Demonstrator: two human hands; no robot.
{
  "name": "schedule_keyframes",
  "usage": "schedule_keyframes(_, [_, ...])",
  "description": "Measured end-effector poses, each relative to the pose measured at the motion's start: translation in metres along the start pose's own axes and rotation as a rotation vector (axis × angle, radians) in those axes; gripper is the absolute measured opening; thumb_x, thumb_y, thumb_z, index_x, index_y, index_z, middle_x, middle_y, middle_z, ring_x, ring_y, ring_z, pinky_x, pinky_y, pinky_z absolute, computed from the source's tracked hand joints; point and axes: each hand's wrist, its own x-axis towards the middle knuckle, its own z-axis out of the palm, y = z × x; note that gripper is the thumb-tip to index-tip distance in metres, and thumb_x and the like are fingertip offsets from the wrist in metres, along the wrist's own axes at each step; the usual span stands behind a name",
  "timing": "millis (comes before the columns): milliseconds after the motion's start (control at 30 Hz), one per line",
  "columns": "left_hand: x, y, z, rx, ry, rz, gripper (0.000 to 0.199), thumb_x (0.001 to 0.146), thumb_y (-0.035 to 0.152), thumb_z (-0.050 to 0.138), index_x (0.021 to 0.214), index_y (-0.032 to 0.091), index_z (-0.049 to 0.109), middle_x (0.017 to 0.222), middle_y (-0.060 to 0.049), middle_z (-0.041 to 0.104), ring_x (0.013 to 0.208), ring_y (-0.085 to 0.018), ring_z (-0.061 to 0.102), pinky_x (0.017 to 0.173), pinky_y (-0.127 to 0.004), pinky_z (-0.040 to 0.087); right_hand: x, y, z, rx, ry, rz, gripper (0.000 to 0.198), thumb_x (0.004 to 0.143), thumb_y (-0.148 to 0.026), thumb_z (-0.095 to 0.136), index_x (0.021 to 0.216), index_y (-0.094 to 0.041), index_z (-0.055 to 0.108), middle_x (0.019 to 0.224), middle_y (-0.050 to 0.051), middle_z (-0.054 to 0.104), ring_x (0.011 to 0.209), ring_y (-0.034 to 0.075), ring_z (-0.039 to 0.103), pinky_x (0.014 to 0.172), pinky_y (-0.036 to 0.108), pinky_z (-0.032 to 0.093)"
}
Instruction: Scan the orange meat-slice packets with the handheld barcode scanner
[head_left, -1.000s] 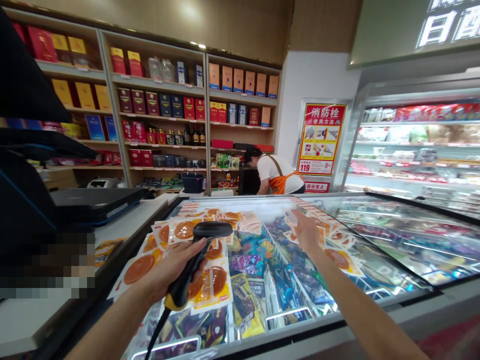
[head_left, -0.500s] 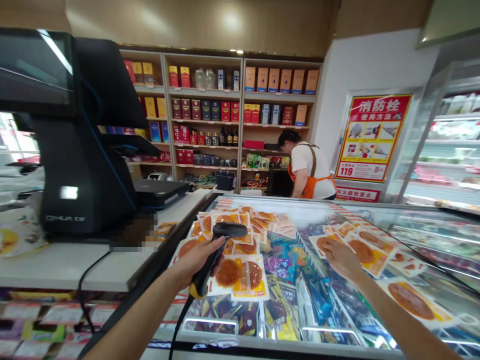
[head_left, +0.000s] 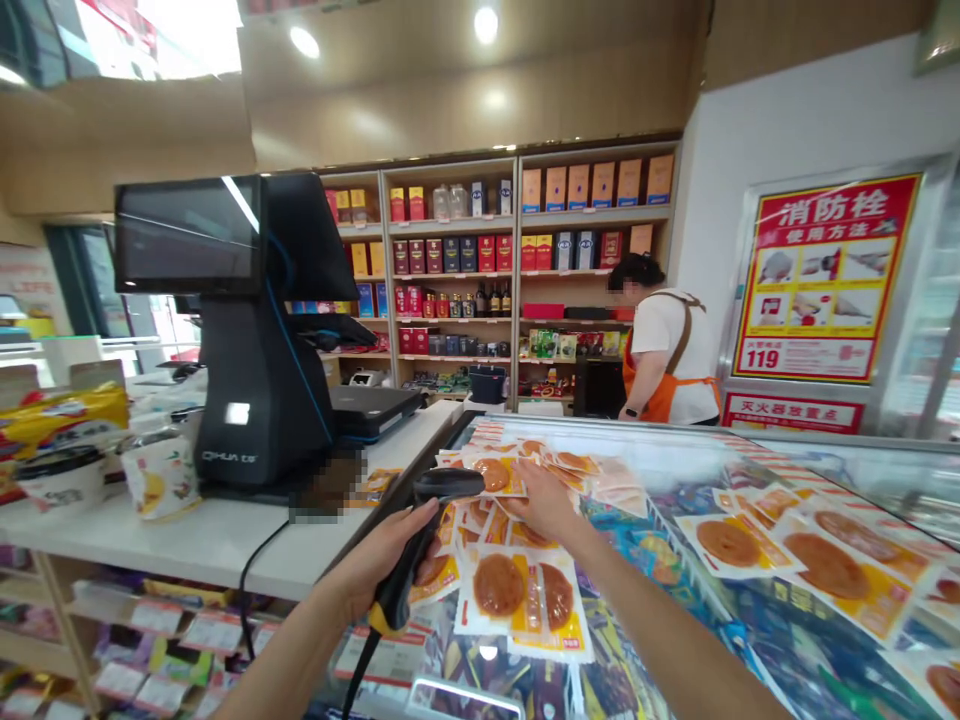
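Observation:
My left hand [head_left: 397, 545] is wrapped round the handle of a black and yellow barcode scanner [head_left: 448, 485], whose cable hangs down at the front. Right of its head, my right hand [head_left: 541, 500] has its fingers closed at the edge of a flat sealed snack packet [head_left: 491, 474] with a round brown piece inside; the fingertips are partly hidden. More such packets [head_left: 499, 588] lie overlapping under and in front of both hands on the glass freezer lid [head_left: 679, 470]. A second spread of packets [head_left: 825, 565] lies on the right side of the glass.
At left, a black cash register [head_left: 262, 390] stands on a white counter [head_left: 255, 545] beside a paper cup [head_left: 64, 480] and a snack pouch [head_left: 159, 475]. Behind the freezer, a person in an orange apron [head_left: 671, 360] bends by shelves of boxes [head_left: 454, 255]. Coloured packages [head_left: 652, 550] show beneath the glass.
My right hand has moved left from the right-hand packets to the pile beside the scanner. The view has turned left and up. My left hand keeps holding the scanner.

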Motion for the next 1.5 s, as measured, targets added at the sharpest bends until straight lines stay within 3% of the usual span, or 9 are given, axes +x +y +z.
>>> schedule_keyframes(133, [-0.006,0.004,0.001,0.036,0.077,0.005,0.033,0.067,0.049,0.047,0.067,0.016,0.044,0.050,0.004,0.046,0.036,-0.004,0.040,0.036,-0.016,0.027,0.012,-0.013,0.009,-0.032,-0.094,-0.041,0.062,0.064,-0.034,0.050,0.121,-0.023,0.031,0.127,0.007,0.033,0.116,0.023,0.025,0.094,0.045,0.016])
schedule_keyframes(267, [-0.007,0.006,0.007,0.020,0.083,0.019,0.034,0.067,0.049,0.047,0.064,0.015,0.044,0.050,0.003,0.047,0.036,-0.004,0.040,0.037,-0.016,0.027,0.007,-0.014,0.004,0.067,-0.035,-0.077,0.039,0.073,-0.032,0.038,0.111,-0.025,0.044,0.114,0.003,0.049,0.106,0.019,0.039,0.091,0.040,0.023])
schedule_keyframes(500, [0.003,0.007,0.024,-0.016,-0.087,-0.001,0.032,0.068,0.048,0.046,0.068,0.016,0.044,0.053,0.002,0.048,0.040,-0.006,0.043,0.039,-0.018,0.030,-0.013,0.033,-0.028,0.629,0.353,0.340,0.046,0.076,-0.043,0.026,0.097,-0.013,0.053,0.087,0.009,0.062,0.080,0.020,0.056,0.068,0.032,0.044])
schedule_keyframes(600, [0.008,0.009,0.041,-0.005,-0.132,-0.004,0.031,0.069,0.047,0.046,0.070,0.016,0.044,0.053,0.003,0.048,0.040,-0.006,0.043,0.039,-0.018,0.030,-0.032,0.063,-0.038,0.949,0.364,0.477,0.045,0.073,-0.046,0.031,0.102,-0.015,0.048,0.091,0.009,0.061,0.081,0.021,0.057,0.061,0.032,0.047])
schedule_keyframes(733, [0.012,0.010,0.064,0.028,-0.190,-0.011,0.031,0.069,0.048,0.045,0.071,0.016,0.044,0.052,0.003,0.048,0.039,-0.006,0.043,0.039,-0.018,0.030,-0.058,0.094,-0.043,1.032,0.355,0.516,0.048,0.074,-0.046,0.030,0.111,-0.018,0.039,0.107,0.011,0.054,0.090,0.020,0.054,0.064,0.033,0.049])
schedule_keyframes(900, [0.012,0.012,0.083,0.033,-0.266,-0.020,0.032,0.068,0.048,0.046,0.070,0.016,0.043,0.052,0.003,0.048,0.040,-0.006,0.044,0.039,-0.016,0.029,-0.076,0.112,-0.045,0.847,0.360,0.528,0.051,0.076,-0.046,0.022,0.115,-0.015,0.035,0.108,0.014,0.052,0.093,0.020,0.053,0.065,0.033,0.049])
schedule_keyframes(1133, [0.010,0.015,0.097,0.057,-0.317,-0.066,0.032,0.067,0.049,0.047,0.070,0.017,0.042,0.051,0.003,0.048,0.039,-0.006,0.044,0.038,-0.016,0.029,-0.087,0.119,-0.060,0.801,0.469,0.576,0.048,0.074,-0.046,0.027,0.106,-0.016,0.045,0.095,0.009,0.060,0.082,0.021,0.057,0.062,0.035,0.048])
schedule_keyframes(1367, [0.019,0.009,0.087,0.126,-0.205,-0.048,0.035,0.064,0.051,0.049,0.069,0.016,0.044,0.051,0.004,0.048,0.039,-0.006,0.044,0.038,-0.018,0.032,-0.123,0.154,-0.118,-0.068,0.620,0.630,0.044,0.078,-0.034,0.023,0.106,-0.013,0.050,0.096,0.012,0.059,0.087,0.023,0.053,0.073,0.034,0.040])
schedule_keyframes(1500, [0.021,0.004,0.079,0.111,-0.171,-0.057,0.036,0.063,0.051,0.050,0.068,0.016,0.045,0.051,0.003,0.048,0.040,-0.006,0.043,0.037,-0.017,0.032,-0.163,0.191,-0.141,-0.398,0.494,0.498,0.040,0.077,-0.021,0.025,0.110,-0.022,0.047,0.109,0.006,0.052,0.098,0.020,0.047,0.080,0.035,0.037])
